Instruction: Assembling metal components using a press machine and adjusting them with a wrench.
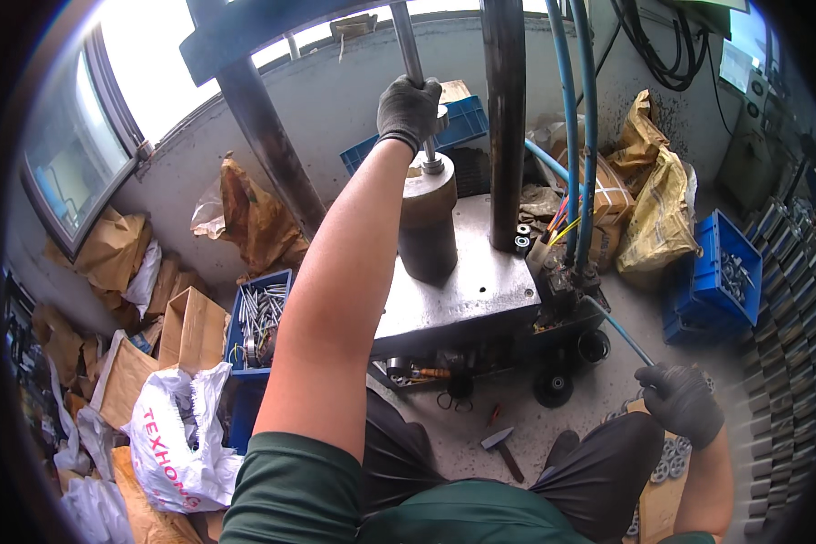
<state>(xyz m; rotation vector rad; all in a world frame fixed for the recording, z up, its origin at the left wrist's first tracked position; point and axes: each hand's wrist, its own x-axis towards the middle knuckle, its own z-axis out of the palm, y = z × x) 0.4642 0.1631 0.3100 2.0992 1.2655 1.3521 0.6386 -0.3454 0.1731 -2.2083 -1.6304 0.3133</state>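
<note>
My left hand [408, 112], in a dark glove, is closed at the lower end of a vertical metal rod [405, 41] on a press. A round metal piece [442, 116] shows beside its fingers; the palm side is hidden. Just below, a shiny stepped metal pin [432, 163] stands upright on a thick steel cylinder [428, 227]. This cylinder rests on the press's flat steel table [480, 272]. At the right, my right hand [683, 402], gloved too, is wrapped round the end of a thin blue-grey lever [618, 328], which runs to the valve block [567, 304] beside the table.
Two dark posts [505, 118] and blue hoses [567, 109] flank the table. A hammer [504, 451] lies on the floor between my legs. Blue crates of metal parts [261, 317] stand left, another blue crate [718, 272] right. Stacked metal parts [789, 363] line the far right.
</note>
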